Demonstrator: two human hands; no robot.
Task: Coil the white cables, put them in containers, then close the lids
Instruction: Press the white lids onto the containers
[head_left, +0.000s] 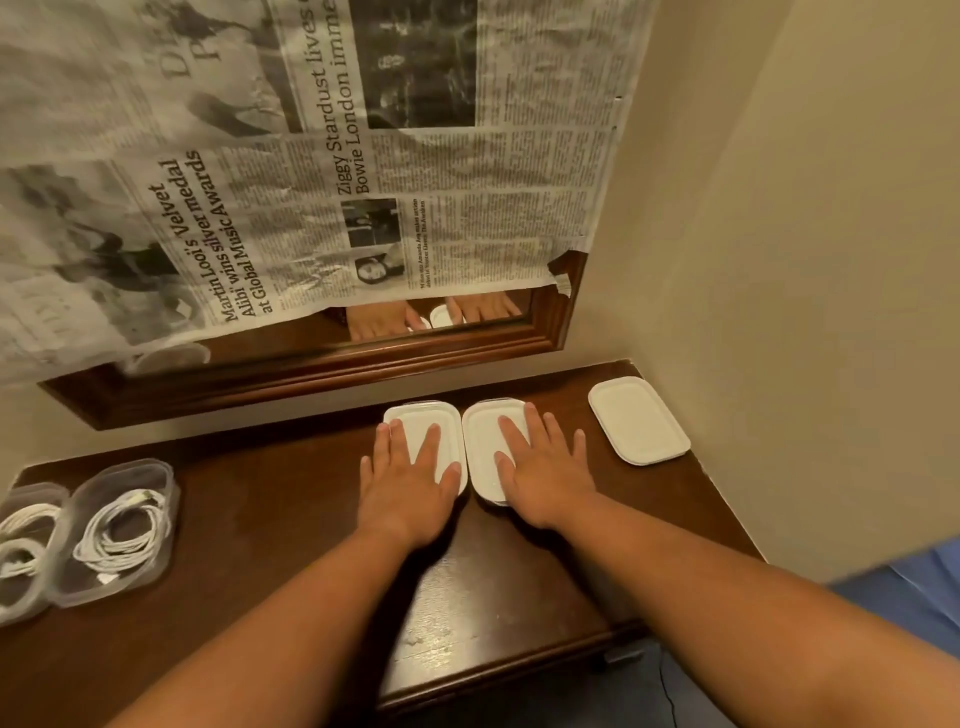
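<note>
Dark wood forms the counter (291, 519), and toward its back two white lids sit side by side, almost touching: the left hand (410, 478) lies flat on the left lid (415, 421) and the right hand (545, 467) flat on the right lid (483, 431), both hands with fingers straight and spread, gripping nothing. A spare lid (639, 421) lies apart to the right by the wall. Well off at the left end, a clear tub (171, 483) and a second tub (31, 493) beside it stand uncovered, each holding coiled white cables (122, 530), while a wood-framed mirror (311, 374) behind is mostly covered by newspaper (311, 156).
</note>
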